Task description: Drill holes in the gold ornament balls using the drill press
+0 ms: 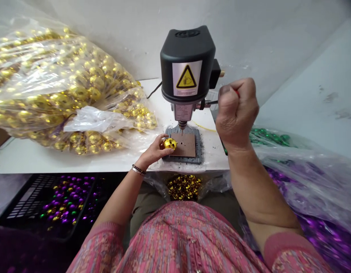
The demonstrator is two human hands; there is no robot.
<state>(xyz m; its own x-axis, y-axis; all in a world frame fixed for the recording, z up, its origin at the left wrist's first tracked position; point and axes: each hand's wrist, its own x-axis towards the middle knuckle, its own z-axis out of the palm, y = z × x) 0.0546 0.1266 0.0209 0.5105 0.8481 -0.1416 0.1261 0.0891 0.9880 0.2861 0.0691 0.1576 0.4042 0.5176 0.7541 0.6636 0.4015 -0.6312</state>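
Observation:
Between the thumb and fingers of my left hand (155, 151) is a gold mirrored ball (170, 143). It is over the left part of a brown board (188, 148), beside a small dark hole in that board. The board lies on the grey base (198, 159) of a small black drill press (188, 49) with a yellow warning label. Its drill bit (182, 131) points down just behind the ball, and I cannot make out any contact. Raised at the right of the machine, my right hand (238, 112) is wrapped round the press's feed lever (212, 102); a bit of red shows in the fist.
A large clear bag of gold balls (78, 79) covers the table's left side. Below stands a black crate (24, 201) of mixed balls. Gold balls (184, 187) lie in plastic at my lap. Bags with green balls (272, 136) and purple balls (320, 235) are at the right.

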